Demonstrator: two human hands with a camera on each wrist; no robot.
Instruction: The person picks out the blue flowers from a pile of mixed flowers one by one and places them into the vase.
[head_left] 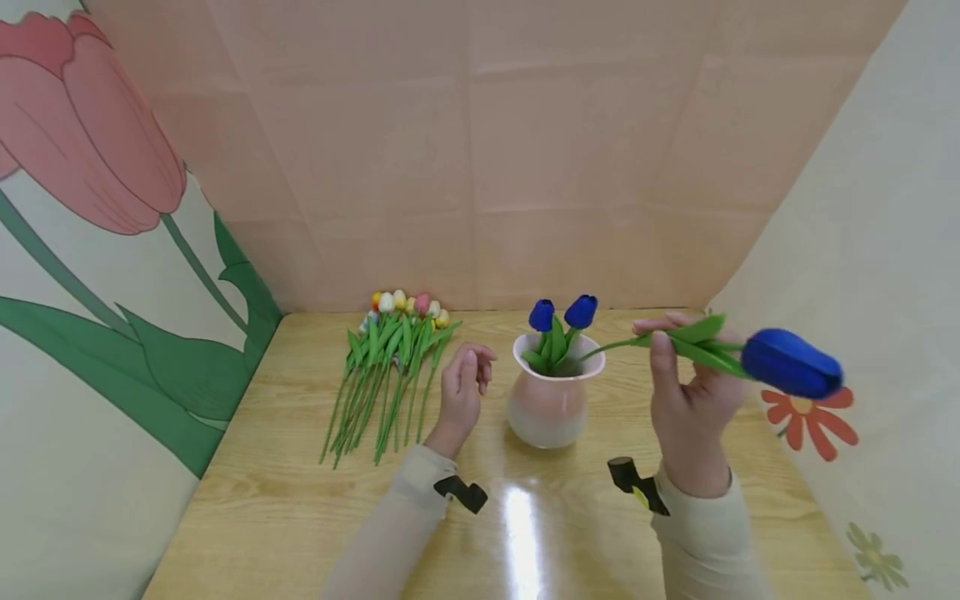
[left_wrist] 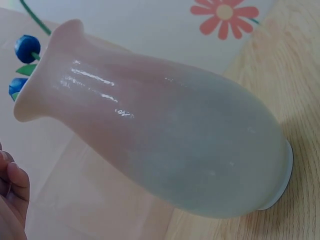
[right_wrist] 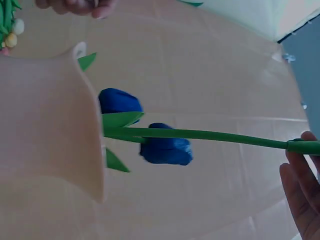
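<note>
In the head view a pink and white vase [head_left: 549, 412] stands on the table with two blue tulips [head_left: 561, 315] in it. My right hand [head_left: 693, 400] pinches the stem of a third blue tulip [head_left: 791, 363], held nearly level to the right of the vase. That stem's lower end reaches over the vase rim into its mouth, and the right wrist view shows the green stem [right_wrist: 215, 136] running in past the rim. Left of the vase, my left hand [head_left: 463, 387] hovers with loosely bent fingers and nothing in them.
A bunch of tulips [head_left: 397, 342] in several colours lies on the table [head_left: 262, 500] left of my left hand. Behind stands a pink backdrop [head_left: 480, 167]. Printed flower panels flank both sides, with a red flower [head_left: 812, 417] on the right one.
</note>
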